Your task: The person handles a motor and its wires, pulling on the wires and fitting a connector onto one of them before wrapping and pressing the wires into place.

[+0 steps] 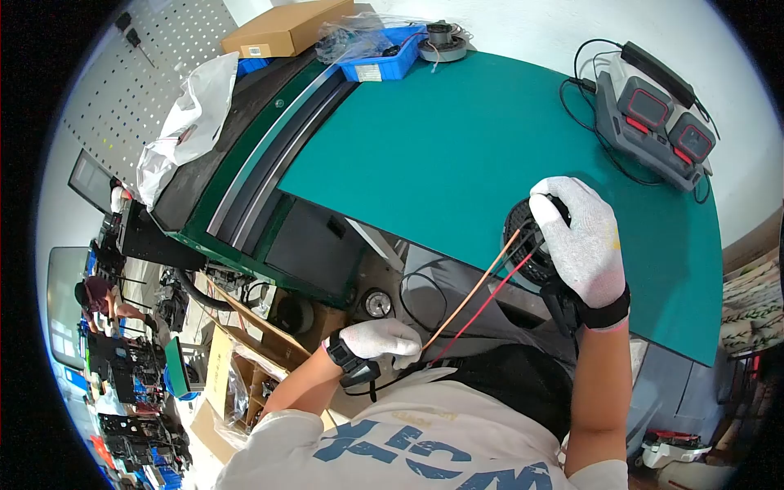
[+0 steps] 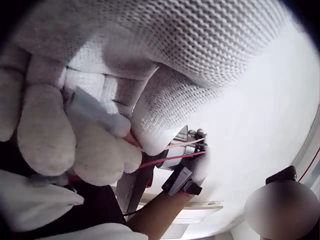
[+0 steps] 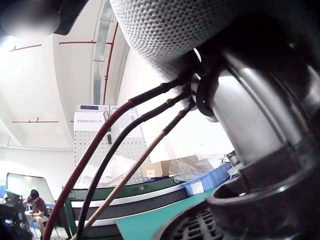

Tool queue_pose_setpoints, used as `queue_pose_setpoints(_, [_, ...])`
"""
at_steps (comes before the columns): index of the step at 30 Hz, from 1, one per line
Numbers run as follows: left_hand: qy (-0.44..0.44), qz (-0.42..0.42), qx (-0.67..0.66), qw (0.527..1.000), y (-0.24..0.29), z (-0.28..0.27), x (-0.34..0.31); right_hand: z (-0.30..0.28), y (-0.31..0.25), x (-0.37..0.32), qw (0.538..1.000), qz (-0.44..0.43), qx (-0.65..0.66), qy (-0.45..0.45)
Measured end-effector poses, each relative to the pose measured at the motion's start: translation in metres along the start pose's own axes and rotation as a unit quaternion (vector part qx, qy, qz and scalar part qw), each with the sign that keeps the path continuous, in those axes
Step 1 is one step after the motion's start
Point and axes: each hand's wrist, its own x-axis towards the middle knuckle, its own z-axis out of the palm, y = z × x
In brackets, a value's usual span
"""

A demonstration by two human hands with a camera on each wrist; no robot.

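Observation:
My gloved right hand (image 1: 584, 241) grips a round motor with a black grille (image 1: 523, 219) at the near edge of the green table. In the right wrist view the motor's silver metal body (image 3: 250, 115) rises from a black base. A red wire (image 3: 95, 150), a black wire (image 3: 112, 137) and a tan wire (image 3: 137, 162) leave its side. Low in front of the body, my gloved left hand (image 1: 381, 339) pinches the far ends of the wires, the red and tan ones pulled straight. A translucent grey sleeve (image 2: 97, 111) lies between the left fingers, its lower end by the thumb tip.
A charger with two battery packs (image 1: 653, 122) stands at the right back of the green table (image 1: 425, 155). At the back are a blue bin (image 1: 384, 65), a similar round motor (image 1: 443, 42) and a cardboard box (image 1: 286, 28). Open cartons (image 1: 233, 367) sit on the floor at left.

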Motion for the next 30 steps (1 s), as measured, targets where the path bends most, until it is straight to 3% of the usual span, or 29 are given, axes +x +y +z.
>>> queue_pose_setpoints(6, [0.002, -0.035, -0.027, 0.999, -0.009, -0.007, -0.005, -0.001, -0.001, 0.0, 1.0, -0.002, 0.0, 0.0])
queue_pose_setpoints(13, [0.081, -0.05, -0.027, 0.995, -0.024, -0.026, -0.014, 0.001, 0.0, 0.0, 1.0, 0.01, 0.013, -0.003])
queue_pose_setpoints(15, [0.156, -0.027, -0.035, 0.987, -0.021, -0.027, -0.02, 0.0, 0.001, -0.001, 1.0, 0.004, 0.017, -0.002])
queue_pose_setpoints(16, [0.204, -0.02, 0.03, 0.978, -0.016, -0.026, -0.023, 0.0, 0.001, -0.001, 1.0, -0.004, 0.023, -0.003])
queue_pose_setpoints(17, [0.203, -0.018, 0.029, 0.978, -0.011, -0.024, -0.024, -0.001, 0.0, -0.001, 1.0, -0.004, 0.022, -0.003])
queue_pose_setpoints(19, [0.31, -0.016, 0.087, 0.946, -0.007, -0.02, -0.025, -0.001, -0.002, 0.0, 1.0, -0.003, -0.004, 0.0])
queue_pose_setpoints(23, [0.358, 0.06, 0.154, 0.919, 0.012, -0.009, -0.014, -0.001, -0.005, 0.001, 1.0, -0.005, 0.003, 0.0])
queue_pose_setpoints(25, [0.36, 0.049, 0.147, 0.92, 0.034, 0.002, -0.006, 0.001, -0.003, 0.0, 0.999, 0.028, 0.031, -0.003])
queue_pose_setpoints(27, [0.32, 0.132, 0.139, 0.928, 0.059, 0.014, 0.004, 0.001, -0.002, -0.001, 0.999, 0.026, 0.029, -0.003])
queue_pose_setpoints(30, [0.289, 0.176, 0.173, 0.925, 0.078, 0.021, 0.021, -0.001, -0.002, 0.0, 1.0, 0.018, 0.019, -0.003])
